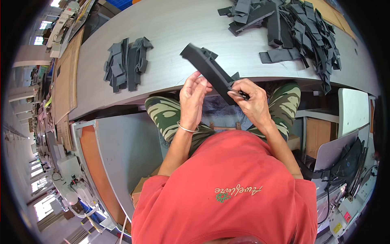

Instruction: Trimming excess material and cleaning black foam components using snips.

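The long pale-grey laminate desk (170, 36) carries a big heap of dark grey fabric strips (292, 28) at its far right and a smaller neat stack of the same strips (126, 63) to its left. Above the desk's near edge, a long dark grey folded fabric strip (209, 69) is held tilted. The right hand (250, 99) pinches its lower end closed; the left hand (194, 95) is open, fingers beside it. It looks light, limp and non-slippery, best gripped near an end.
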The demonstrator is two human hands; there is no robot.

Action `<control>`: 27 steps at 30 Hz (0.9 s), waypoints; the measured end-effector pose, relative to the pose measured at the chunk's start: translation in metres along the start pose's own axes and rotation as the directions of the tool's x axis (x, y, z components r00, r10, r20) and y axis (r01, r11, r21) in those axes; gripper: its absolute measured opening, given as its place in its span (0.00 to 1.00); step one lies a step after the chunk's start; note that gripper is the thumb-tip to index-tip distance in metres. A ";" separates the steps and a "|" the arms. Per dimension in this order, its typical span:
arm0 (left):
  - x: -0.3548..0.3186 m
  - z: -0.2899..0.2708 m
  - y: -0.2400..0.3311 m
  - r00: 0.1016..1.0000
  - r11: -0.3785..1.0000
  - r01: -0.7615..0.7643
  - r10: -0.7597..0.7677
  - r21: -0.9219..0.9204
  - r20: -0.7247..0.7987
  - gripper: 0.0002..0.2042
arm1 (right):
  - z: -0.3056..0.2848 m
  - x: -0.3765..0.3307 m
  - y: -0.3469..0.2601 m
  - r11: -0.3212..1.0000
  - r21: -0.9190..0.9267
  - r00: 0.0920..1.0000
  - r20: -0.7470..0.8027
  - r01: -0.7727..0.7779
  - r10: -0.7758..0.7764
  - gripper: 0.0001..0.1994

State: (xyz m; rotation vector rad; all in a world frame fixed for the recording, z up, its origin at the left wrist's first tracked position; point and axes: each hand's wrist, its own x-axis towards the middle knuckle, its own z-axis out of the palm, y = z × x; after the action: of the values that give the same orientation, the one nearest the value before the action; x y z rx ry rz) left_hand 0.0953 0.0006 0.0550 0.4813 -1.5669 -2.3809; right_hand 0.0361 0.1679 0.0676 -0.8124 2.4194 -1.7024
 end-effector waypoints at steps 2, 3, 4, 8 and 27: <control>0.004 0.002 0.003 0.997 0.963 0.079 -0.075 -0.256 0.027 0.16 | 0.004 -0.003 0.001 0.997 -0.051 0.998 -0.013 0.056 -0.057 0.07; 0.004 0.006 0.004 0.998 0.969 0.049 -0.054 -0.244 -0.014 0.12 | 0.006 -0.004 0.000 0.988 -0.104 0.993 -0.023 0.112 -0.115 0.07; 0.005 0.007 0.003 0.998 0.968 0.050 -0.055 -0.244 -0.014 0.12 | 0.006 -0.004 -0.003 0.988 -0.105 0.993 -0.023 0.111 -0.114 0.07; 0.008 0.008 0.004 0.998 0.999 0.032 -0.033 -0.035 -0.049 0.10 | 0.005 -0.004 -0.009 0.962 -0.240 0.991 0.001 0.127 -0.131 0.07; -0.008 0.018 0.006 0.955 0.955 -0.295 0.294 -0.018 -0.046 0.18 | -0.010 -0.004 -0.017 0.992 -0.118 0.995 -0.098 -0.038 0.026 0.09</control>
State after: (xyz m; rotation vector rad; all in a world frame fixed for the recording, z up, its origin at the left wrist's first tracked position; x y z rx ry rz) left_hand 0.0952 0.0162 0.0686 0.2686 -1.4723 -2.1469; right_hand 0.0425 0.1742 0.0856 -0.7160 2.6047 -1.6357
